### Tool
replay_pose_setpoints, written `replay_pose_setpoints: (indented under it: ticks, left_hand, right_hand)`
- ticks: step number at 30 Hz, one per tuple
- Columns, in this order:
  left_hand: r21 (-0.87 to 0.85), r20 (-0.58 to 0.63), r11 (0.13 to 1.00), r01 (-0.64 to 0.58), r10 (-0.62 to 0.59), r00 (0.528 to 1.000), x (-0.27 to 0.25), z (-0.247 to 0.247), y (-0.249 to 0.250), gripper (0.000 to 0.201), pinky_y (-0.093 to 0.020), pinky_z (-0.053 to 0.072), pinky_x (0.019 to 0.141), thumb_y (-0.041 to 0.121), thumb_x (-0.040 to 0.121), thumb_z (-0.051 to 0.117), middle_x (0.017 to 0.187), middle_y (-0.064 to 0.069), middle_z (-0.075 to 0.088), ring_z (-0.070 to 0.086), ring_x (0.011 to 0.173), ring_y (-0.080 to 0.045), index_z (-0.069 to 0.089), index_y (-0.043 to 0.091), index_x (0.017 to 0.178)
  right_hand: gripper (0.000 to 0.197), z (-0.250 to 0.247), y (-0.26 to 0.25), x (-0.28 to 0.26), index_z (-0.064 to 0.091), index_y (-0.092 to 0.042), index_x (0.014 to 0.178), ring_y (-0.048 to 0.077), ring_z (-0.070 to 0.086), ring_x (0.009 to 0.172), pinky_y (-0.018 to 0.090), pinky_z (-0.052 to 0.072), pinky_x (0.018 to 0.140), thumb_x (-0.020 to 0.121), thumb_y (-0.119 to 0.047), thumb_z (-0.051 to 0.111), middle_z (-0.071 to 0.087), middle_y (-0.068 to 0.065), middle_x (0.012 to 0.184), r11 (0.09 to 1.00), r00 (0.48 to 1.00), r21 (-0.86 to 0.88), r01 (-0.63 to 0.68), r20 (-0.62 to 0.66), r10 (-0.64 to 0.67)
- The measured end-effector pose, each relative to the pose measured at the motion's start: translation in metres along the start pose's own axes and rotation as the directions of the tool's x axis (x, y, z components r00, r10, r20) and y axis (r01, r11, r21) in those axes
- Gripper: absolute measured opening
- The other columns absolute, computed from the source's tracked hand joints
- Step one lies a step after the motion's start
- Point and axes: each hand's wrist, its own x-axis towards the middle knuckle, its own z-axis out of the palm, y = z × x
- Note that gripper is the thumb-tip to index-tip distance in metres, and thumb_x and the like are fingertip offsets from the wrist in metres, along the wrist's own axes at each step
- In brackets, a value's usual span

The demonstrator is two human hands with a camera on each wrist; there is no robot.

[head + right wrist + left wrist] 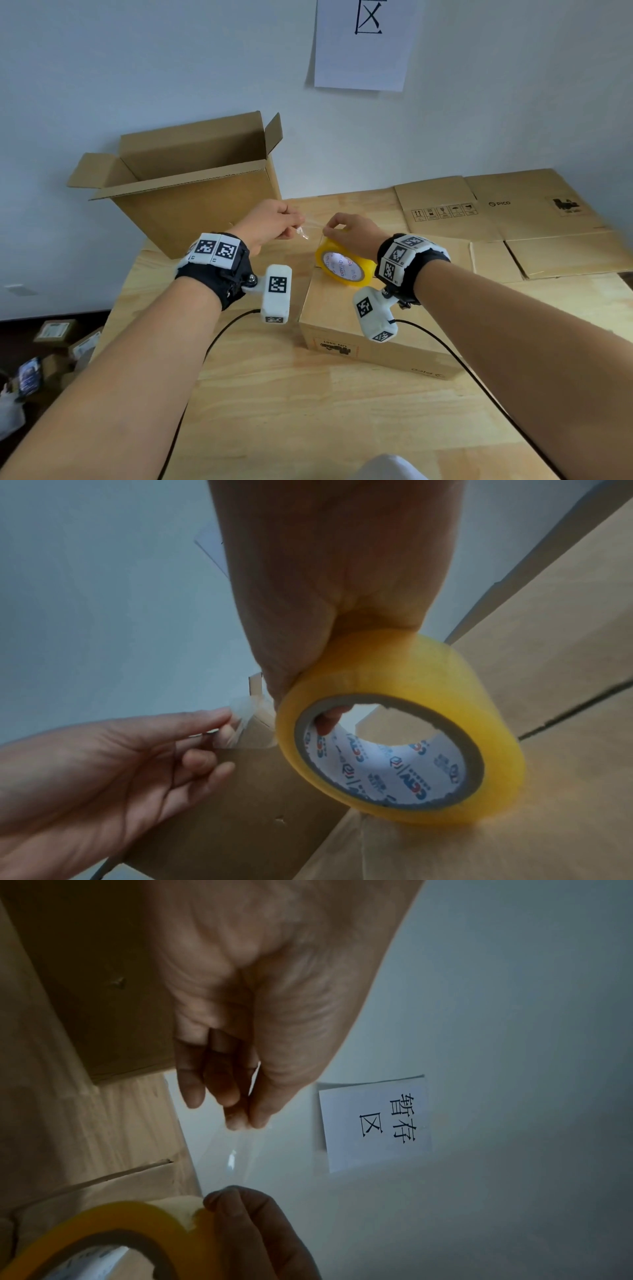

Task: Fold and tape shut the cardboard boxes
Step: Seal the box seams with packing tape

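While the right hand [349,230] is gripping the yellow roll of clear packing tape [343,267] on edge atop the closed brown cardboard box [346,329] on the wooden counter [291,411], the left hand's [270,222] fingers [255,1110] are pinching the tape's clear loose end [303,233].

Two hands [270,219] [349,229], one tape roll [344,265], two assembled boxes [191,192] [346,329], several flattened ones [513,219].

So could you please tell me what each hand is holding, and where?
Right hand grips the tape roll at its top; left hand pinches the tape's free end.
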Motion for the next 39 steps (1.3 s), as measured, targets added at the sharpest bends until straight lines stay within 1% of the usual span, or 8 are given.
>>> replay_pose_setpoints:
  ticks: [5, 10, 16, 20, 24, 29, 36, 39]
  left_hand:
    - [-0.009, -0.087, 0.999, -0.052, 0.051, 0.995, 0.002, 0.008, -0.005, 0.014, -0.007, 0.046, 0.053, 0.018, 0.096, 0.054, 0.084, 0.001, 0.061, 0.051, 0.064, -0.007, 0.064, 0.009, 0.098]
    - [-0.351, -0.307, 0.936, 0.025, -0.14, 0.941, 0.0, 0.016, -0.045, 0.022, -0.025, 0.053, 0.084, 0.019, 0.097, 0.051, 0.1, 0.004, 0.065, 0.064, 0.087, -0.011, 0.058, 0.016, 0.119]
    - [-0.445, 0.031, 0.847, 0.292, -0.311, 0.95, -0.001, 0.069, -0.095, 0.015, -0.027, 0.047, 0.082, 0.016, 0.095, 0.058, 0.09, -0.009, 0.062, 0.057, 0.089, -0.021, 0.066, 0.003, 0.098]
    - [-0.515, -0.04, 0.826, 0.232, -0.293, 0.955, 0.004, 0.089, -0.098, 0.022, -0.028, 0.05, 0.078, 0.015, 0.095, 0.057, 0.093, -0.007, 0.068, 0.061, 0.085, -0.019, 0.068, 0.01, 0.114]
    - [-0.524, -0.093, 0.831, 0.189, -0.276, 0.957, 0.006, 0.1, -0.108, 0.025, -0.039, 0.048, 0.099, 0.018, 0.092, 0.061, 0.111, -0.002, 0.07, 0.064, 0.105, -0.018, 0.069, 0.014, 0.115]
    - [-0.442, -0.245, 0.888, 0.125, -0.254, 0.936, 0.002, 0.11, -0.105, 0.023, -0.037, 0.048, 0.099, 0.018, 0.09, 0.063, 0.112, 0.0, 0.07, 0.063, 0.107, -0.016, 0.071, 0.016, 0.112]
    - [-0.403, -0.323, 0.912, 0.075, -0.219, 0.921, 0.002, 0.114, -0.104, 0.023, -0.033, 0.049, 0.097, 0.013, 0.091, 0.061, 0.112, -0.001, 0.07, 0.064, 0.104, -0.015, 0.071, 0.015, 0.111]
    - [-0.385, -0.338, 0.919, 0.082, -0.223, 0.915, 0.002, 0.115, -0.104, 0.025, -0.032, 0.047, 0.098, 0.014, 0.091, 0.061, 0.115, -0.001, 0.069, 0.062, 0.107, -0.017, 0.07, 0.015, 0.113]
  right_hand:
    - [0.024, 0.006, 0.002, -0.001, 0.063, -0.017, 0.104, 0.017, 0.051, 0.071, 0.025, 0.039, 0.058, 0.095, -0.035, 0.05, 0.054, -0.002, 0.09, 0.999, 0.997, 0.029, 0.026, -0.072, -0.024]
    - [0.022, 0.008, 0.007, -0.005, 0.063, -0.019, 0.1, 0.016, 0.05, 0.065, 0.023, 0.037, 0.053, 0.094, -0.036, 0.05, 0.059, 0.001, 0.082, 0.998, 0.994, 0.061, 0.018, -0.108, -0.012]
    - [0.021, 0.01, 0.006, -0.004, 0.063, -0.023, 0.096, 0.019, 0.052, 0.068, 0.025, 0.038, 0.056, 0.093, -0.039, 0.05, 0.061, 0.003, 0.081, 0.999, 0.993, 0.046, 0.02, -0.113, -0.015]
    - [0.018, 0.009, 0.008, -0.007, 0.062, -0.023, 0.093, 0.018, 0.052, 0.073, 0.025, 0.039, 0.057, 0.093, -0.037, 0.051, 0.062, 0.004, 0.085, 0.997, 0.991, 0.08, 0.021, -0.132, -0.01]
    - [0.018, 0.008, 0.013, -0.01, 0.062, -0.021, 0.092, 0.019, 0.052, 0.078, 0.027, 0.039, 0.063, 0.093, -0.035, 0.051, 0.065, 0.013, 0.095, 0.992, 0.99, 0.123, 0.038, -0.137, -0.021]
    - [0.016, 0.008, 0.016, -0.008, 0.06, -0.025, 0.089, 0.018, 0.053, 0.077, 0.029, 0.044, 0.069, 0.093, -0.038, 0.05, 0.064, 0.005, 0.088, 0.996, 0.991, 0.087, 0.037, -0.134, -0.025]
    - [0.014, -0.003, 0.017, -0.011, 0.06, -0.023, 0.09, 0.011, 0.044, 0.063, 0.019, 0.036, 0.052, 0.093, -0.034, 0.052, 0.05, -0.004, 0.071, 0.993, 0.994, 0.11, 0.051, -0.106, -0.04]
    - [0.012, -0.012, 0.02, -0.012, 0.06, -0.023, 0.088, 0.015, 0.047, 0.068, 0.021, 0.037, 0.055, 0.092, -0.033, 0.055, 0.051, -0.005, 0.071, 0.998, 0.997, 0.035, 0.058, -0.057, -0.056]
